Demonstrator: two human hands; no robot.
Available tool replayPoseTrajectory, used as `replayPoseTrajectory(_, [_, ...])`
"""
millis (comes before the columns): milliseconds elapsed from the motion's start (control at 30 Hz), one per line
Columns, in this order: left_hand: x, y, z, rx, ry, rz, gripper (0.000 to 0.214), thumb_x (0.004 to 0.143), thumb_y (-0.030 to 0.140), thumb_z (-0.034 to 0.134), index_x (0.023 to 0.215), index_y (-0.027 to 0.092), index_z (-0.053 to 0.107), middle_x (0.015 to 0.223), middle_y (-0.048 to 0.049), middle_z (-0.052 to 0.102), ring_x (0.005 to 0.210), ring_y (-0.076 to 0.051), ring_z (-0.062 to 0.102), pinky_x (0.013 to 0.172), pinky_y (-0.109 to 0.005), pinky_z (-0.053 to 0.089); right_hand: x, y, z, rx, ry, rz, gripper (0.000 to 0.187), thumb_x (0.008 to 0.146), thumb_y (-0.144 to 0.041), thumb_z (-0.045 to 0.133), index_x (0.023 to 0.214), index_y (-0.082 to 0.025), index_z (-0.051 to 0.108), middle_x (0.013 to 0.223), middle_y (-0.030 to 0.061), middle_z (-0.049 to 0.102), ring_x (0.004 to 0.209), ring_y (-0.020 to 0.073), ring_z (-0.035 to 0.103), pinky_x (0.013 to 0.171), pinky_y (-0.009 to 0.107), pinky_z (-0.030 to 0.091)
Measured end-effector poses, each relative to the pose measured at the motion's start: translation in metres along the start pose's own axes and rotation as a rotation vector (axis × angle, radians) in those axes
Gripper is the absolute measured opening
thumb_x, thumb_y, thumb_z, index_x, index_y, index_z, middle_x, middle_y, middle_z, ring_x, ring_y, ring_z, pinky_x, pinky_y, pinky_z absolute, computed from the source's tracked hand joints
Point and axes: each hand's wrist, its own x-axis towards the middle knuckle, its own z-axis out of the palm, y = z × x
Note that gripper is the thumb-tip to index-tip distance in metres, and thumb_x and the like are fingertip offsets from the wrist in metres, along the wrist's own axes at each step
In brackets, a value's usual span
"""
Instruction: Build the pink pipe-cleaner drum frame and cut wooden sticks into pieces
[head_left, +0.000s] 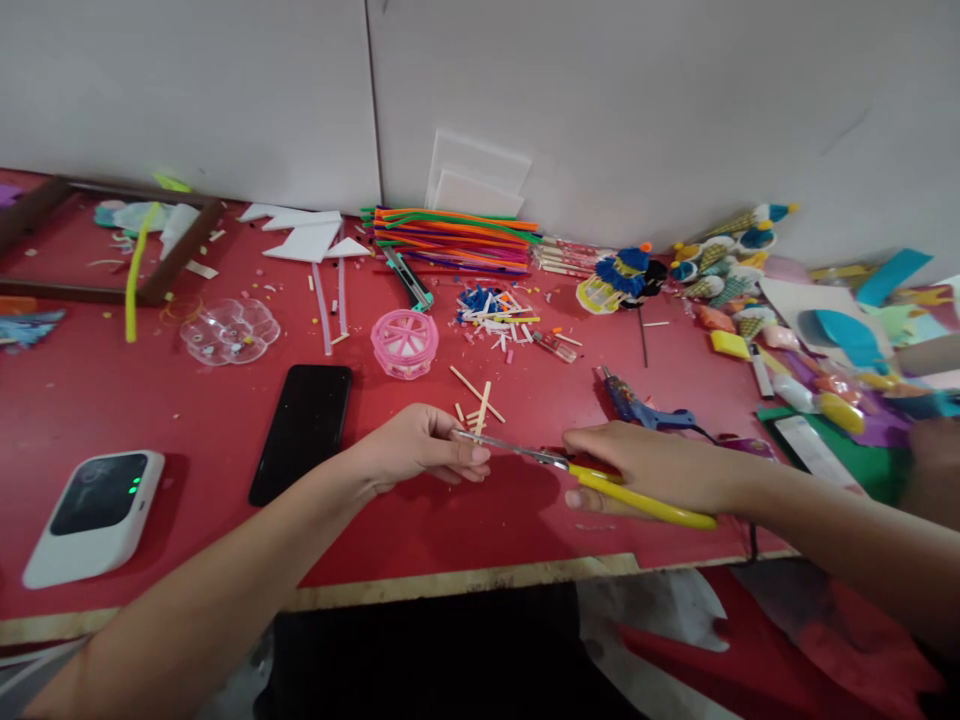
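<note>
My right hand (652, 465) grips yellow-handled scissors (600, 478), their metal blades pointing left. The blade tips reach the fingertips of my left hand (420, 445), whose fingers are pinched together on something too small to make out. Both hands hover over the red table (187, 420) near its front edge. A few cut wooden sticks (478, 398) lie just beyond the left fingers.
A black phone (302, 430) and a white device with green lights (94, 515) lie left. A pink round container (405, 343), a clear tray (229, 330), pipe cleaners (450, 238), a blue glue gun (645, 408) and craft scraps (787, 330) fill the back and right.
</note>
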Motion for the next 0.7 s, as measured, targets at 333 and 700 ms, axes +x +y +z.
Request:
replayPoseTrajectory(333, [0.002,-0.001,0.0,0.029,0.033,0.033,0.028,0.059,0.04,0.086,0.07,0.016,0.075,0.069,-0.0028,0.075,0.063,-0.011,0.068,0.062,-0.019,0.054,0.006,0.005,0.005,0.006,0.098,-0.006,0.046,0.085,-0.066,0.048,0.081,-0.02,0.053,0.08,0.0037,0.062,0.067,0.0157,0.053,0.06,0.027,0.035])
replayPoseTrajectory(700, [0.003,0.0,-0.002,0.043,0.053,0.05,0.029,0.058,0.041,0.085,0.067,0.016,0.074,0.067,-0.0022,0.073,0.063,-0.01,0.066,0.061,-0.019,0.052,0.024,0.016,0.018,-0.028,0.146,-0.07,0.03,0.086,-0.036,0.051,0.064,-0.016,0.059,0.058,0.0004,0.055,0.051,0.0095,0.041,0.053,0.025,0.029])
